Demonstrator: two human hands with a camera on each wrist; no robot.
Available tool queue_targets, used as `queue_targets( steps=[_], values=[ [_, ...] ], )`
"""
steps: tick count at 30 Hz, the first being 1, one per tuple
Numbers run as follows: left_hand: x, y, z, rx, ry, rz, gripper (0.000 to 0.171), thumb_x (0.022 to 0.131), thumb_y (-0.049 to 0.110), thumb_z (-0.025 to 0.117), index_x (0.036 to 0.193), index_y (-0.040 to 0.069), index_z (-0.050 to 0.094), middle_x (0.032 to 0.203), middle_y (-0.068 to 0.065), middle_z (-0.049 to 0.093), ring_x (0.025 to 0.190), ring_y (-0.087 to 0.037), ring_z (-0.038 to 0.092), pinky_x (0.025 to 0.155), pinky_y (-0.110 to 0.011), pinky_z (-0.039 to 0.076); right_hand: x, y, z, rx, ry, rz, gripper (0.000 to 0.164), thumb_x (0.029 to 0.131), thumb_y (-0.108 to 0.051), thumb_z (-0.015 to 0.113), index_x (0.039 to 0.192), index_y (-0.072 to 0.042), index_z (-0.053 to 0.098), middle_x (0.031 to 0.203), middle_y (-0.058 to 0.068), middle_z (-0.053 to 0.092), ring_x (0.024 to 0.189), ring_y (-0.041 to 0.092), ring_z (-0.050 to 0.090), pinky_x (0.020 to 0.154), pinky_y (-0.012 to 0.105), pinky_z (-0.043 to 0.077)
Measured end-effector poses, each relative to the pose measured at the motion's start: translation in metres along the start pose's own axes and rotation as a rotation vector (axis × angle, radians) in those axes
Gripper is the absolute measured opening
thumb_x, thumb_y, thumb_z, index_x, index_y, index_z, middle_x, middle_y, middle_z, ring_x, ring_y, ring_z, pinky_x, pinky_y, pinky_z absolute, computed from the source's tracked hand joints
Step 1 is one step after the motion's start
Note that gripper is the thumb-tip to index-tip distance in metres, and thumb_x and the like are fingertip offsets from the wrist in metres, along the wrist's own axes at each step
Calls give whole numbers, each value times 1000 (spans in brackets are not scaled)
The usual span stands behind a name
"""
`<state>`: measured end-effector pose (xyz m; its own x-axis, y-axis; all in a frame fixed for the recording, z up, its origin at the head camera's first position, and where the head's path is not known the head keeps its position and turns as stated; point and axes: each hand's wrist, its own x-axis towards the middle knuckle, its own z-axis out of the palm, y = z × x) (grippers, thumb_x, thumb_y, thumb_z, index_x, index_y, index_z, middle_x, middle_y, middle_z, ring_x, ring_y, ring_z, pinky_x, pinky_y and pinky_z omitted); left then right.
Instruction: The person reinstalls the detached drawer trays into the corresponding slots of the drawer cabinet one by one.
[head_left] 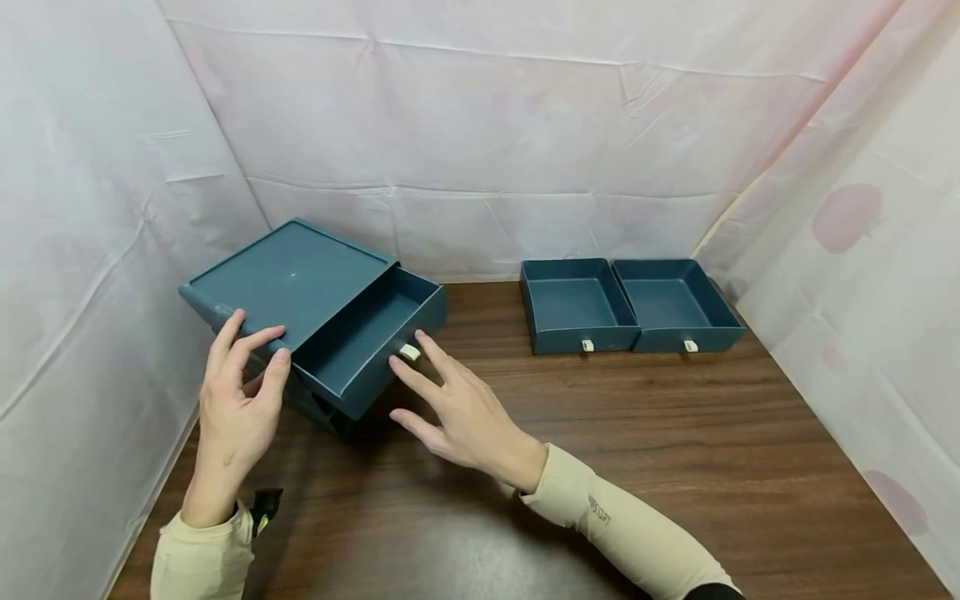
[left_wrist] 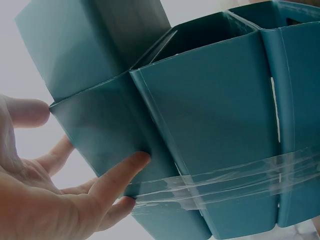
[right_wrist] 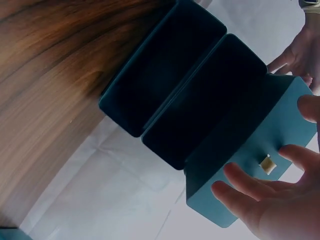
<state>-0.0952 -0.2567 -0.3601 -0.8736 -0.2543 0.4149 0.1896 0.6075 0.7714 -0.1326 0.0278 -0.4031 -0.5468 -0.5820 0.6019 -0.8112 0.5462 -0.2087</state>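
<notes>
A dark teal drawer cabinet stands at the left of the table, with its top drawer pulled partway out. In the right wrist view, two open compartments lie below that drawer. My left hand rests at the cabinet's near corner, some fingers on the top; in the left wrist view a fingertip touches the side panel. My right hand has its fingers spread at the drawer front, fingertips at or close to it around the small pale pull tab. No pinch on the tab shows.
Two matching teal drawers, a left one and a right one, sit side by side at the back of the brown wooden table. Pale cloth hangs behind and at both sides. Clear tape runs around the cabinet's side.
</notes>
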Motion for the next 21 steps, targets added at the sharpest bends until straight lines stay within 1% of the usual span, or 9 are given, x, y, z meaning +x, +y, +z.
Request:
queue_targets(
  steps=[2,9,13,19,21],
  values=[
    [0,0,0,-2,-1,3,36,107,24,65,142,19,69,174,12,30,161,-21,32,95,-3,44,4,-1,4,2,-20,9,66,104,-44,70,161,-20,49,172,20,32,144,33,58,119,46,49],
    [-1,-1,0,-8,-3,8,36,107,23,65,142,18,69,174,10,30,161,-22,31,94,-1,43,20,0,18,31,-77,36,67,105,-44,67,164,-21,45,175,19,27,143,33,59,120,56,46],
    [0,-1,0,-11,0,17,35,107,23,65,142,18,70,174,10,30,161,-23,31,92,1,42,29,1,27,23,-92,41,68,105,-45,66,165,-21,43,175,20,26,143,34,58,121,56,45],
    [0,-1,1,-4,5,26,36,107,24,65,142,18,69,175,9,29,161,-25,32,93,0,42,38,4,41,-3,-87,29,69,106,-46,65,165,-20,42,173,22,29,145,35,55,122,48,46],
    [0,0,1,0,7,25,36,107,23,65,142,18,69,175,8,29,161,-25,32,94,0,42,40,5,45,-10,-85,24,69,106,-47,65,165,-20,42,172,22,31,145,36,55,121,47,46]
  ],
)
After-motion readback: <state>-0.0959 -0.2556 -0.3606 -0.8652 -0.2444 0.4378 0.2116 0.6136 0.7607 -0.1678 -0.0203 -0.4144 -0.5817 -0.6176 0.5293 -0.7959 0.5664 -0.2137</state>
